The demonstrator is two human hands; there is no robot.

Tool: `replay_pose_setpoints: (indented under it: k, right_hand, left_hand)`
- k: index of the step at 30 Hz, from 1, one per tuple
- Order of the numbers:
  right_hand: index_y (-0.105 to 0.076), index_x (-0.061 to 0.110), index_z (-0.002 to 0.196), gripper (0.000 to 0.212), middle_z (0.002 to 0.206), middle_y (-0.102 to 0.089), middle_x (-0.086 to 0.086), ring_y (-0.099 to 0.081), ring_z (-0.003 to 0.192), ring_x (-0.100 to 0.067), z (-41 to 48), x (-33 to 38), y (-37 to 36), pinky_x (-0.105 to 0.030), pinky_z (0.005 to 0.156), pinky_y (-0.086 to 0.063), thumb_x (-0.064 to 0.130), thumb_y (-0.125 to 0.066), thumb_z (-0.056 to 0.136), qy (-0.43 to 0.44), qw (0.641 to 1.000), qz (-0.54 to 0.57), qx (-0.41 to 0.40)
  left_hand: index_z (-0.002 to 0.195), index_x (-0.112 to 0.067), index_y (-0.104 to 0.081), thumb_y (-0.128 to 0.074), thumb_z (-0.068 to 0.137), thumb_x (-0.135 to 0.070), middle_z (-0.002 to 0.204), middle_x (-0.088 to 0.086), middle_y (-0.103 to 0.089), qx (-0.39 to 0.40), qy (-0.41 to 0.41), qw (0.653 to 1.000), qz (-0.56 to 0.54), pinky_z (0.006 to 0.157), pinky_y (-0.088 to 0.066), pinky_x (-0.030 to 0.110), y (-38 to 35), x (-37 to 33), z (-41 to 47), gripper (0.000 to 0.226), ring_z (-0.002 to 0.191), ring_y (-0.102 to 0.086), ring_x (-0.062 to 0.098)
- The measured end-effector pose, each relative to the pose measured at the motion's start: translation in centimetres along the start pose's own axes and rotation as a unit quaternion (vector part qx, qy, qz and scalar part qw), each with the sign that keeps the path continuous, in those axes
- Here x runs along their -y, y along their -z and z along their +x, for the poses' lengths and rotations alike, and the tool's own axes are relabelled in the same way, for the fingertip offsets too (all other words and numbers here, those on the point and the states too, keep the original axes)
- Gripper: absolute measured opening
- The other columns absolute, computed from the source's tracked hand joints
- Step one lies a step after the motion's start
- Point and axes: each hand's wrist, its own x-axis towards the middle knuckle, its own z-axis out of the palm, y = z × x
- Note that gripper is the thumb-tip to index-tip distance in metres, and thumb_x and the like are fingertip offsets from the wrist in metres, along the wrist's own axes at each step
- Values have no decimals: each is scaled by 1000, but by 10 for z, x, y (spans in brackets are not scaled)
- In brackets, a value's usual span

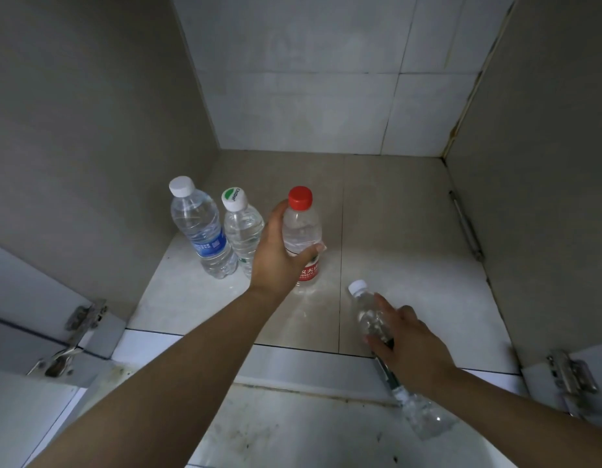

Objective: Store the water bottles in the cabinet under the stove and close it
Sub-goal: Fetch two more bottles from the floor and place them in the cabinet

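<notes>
The cabinet floor [411, 265] is tiled and lit from the front. Two bottles stand upright at its left: a blue-label bottle [200, 228] with a white cap and, touching it on the right, a clear bottle [243, 231] with a green-and-white cap. My left hand [279, 255] is wrapped around a red-cap bottle [301, 231] with a red label, upright on the floor beside them. My right hand [407, 342] grips a clear white-cap bottle [369, 312], tilted with its cap pointing into the cabinet and its base out over the front sill.
Grey side walls [90, 146] and a tiled back wall [309, 96] bound the cabinet. Both doors are swung open, with a metal hinge at the left [80, 325] and at the right [569, 376]. A thin metal rod [465, 228] lies along the right wall.
</notes>
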Motion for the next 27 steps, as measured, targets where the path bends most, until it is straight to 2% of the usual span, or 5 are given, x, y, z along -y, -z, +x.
replay_pose_setpoints:
  k: [2, 9, 16, 22, 27]
  right_hand:
    - [-3, 35, 146, 70, 116, -42, -3, -51, 93, -17, 0, 0, 1, -33, 77, -51, 53, -40, 90, -5, 1000, 13, 6]
    - [-6, 35, 145, 68, 113, -42, -2, -53, 86, -16, -1, 3, 5, -28, 69, -49, 50, -43, 90, -12, 1000, 22, 6]
    - [-15, 45, 138, 67, 107, -48, -1, -56, 83, -15, 4, 6, 8, -32, 72, -53, 49, -54, 83, -14, 995, 95, 25]
    - [-38, 32, 133, 71, 108, -57, 8, -53, 93, -12, 13, 13, 25, -27, 79, -45, 37, -74, 72, -34, 982, 180, 37]
    - [-46, 36, 124, 68, 105, -58, 15, -58, 95, -7, 30, 33, 44, -26, 80, -47, 33, -80, 65, 6, 959, 280, -52]
  left_hand:
    - [143, -28, -23, -79, 71, -25, 141, -5, -44, 8, -3, 1000, 24, 103, -38, 29, 5, 1, -4, 91, 128, -44, 15]
    - [147, -23, -14, -65, 81, -44, 150, 3, -35, 60, 38, 981, 182, 106, -38, 38, 19, 31, -49, 85, 134, -38, 21]
    - [146, -26, -19, -41, 90, -56, 157, 3, -16, 263, 56, 863, 427, 112, -30, 43, 23, 79, -77, 68, 143, -16, 23]
    - [148, -25, -10, -31, 93, -55, 159, 5, -7, 263, 22, 828, 495, 113, -24, 47, 19, 85, -86, 66, 145, -8, 28]
    - [148, -28, -10, -30, 92, -57, 159, 3, -6, 266, 28, 827, 494, 114, -22, 46, 22, 87, -86, 66, 145, -7, 27]
